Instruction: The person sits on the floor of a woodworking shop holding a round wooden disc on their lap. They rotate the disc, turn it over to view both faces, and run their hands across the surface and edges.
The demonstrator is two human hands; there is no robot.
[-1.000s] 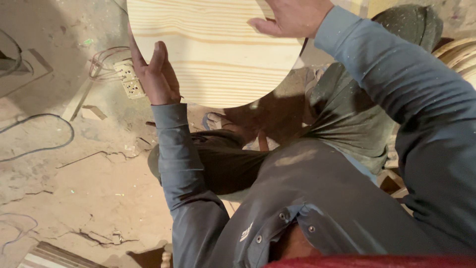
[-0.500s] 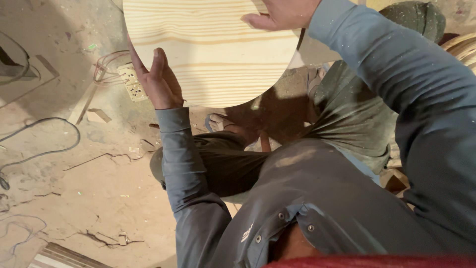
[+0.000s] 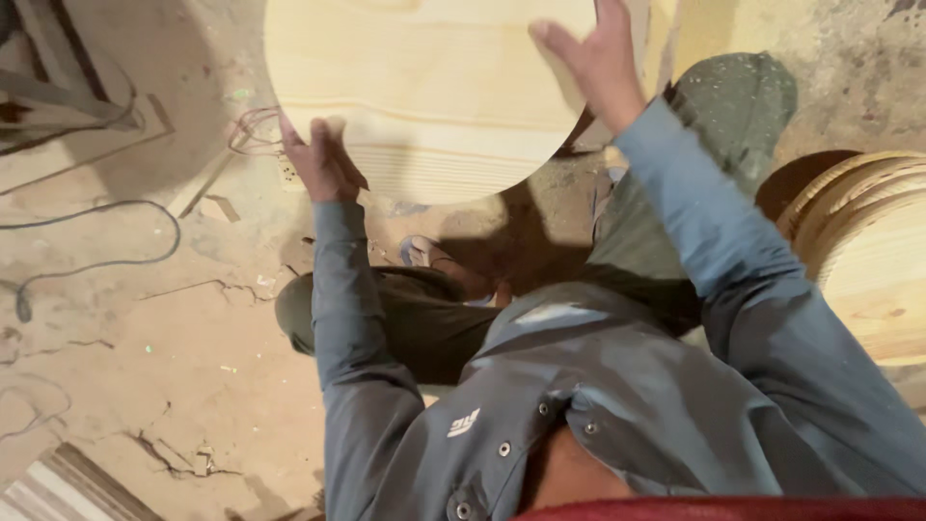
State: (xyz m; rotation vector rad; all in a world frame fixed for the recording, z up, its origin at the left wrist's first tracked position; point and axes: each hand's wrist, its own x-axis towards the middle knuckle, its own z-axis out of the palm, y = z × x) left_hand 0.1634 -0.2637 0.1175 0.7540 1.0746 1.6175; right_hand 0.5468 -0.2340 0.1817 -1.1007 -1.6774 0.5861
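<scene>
Pale pine makes up the round wooden board [image 3: 429, 87], a flat disc with long straight grain, held up in the far middle of the view above the person's lap, its far edge cut off by the frame. The left hand [image 3: 323, 159] cups the disc's near-left rim: palm against the edge, fingers pointing up and far, the grip half closed on the rim rather than wrapped round it. Its forearm rises almost straight from the elbow in a grey-blue sleeve [image 3: 342, 289]. The right hand [image 3: 593, 58] lies flat on the disc's right face, fingers spread and stretched out, the grip open and pressing on the wood, with the right arm reaching up and leftward from the near right. Below the disc its shadow falls on the person's crossed legs in dark green trousers [image 3: 733, 106]. A stack of similar round boards [image 3: 863, 241] stands at the right, well apart from the held one. On the left, the dusty cracked floor [image 3: 145, 367] carries a dark cable [image 3: 106, 260] and scraps of wood.
</scene>
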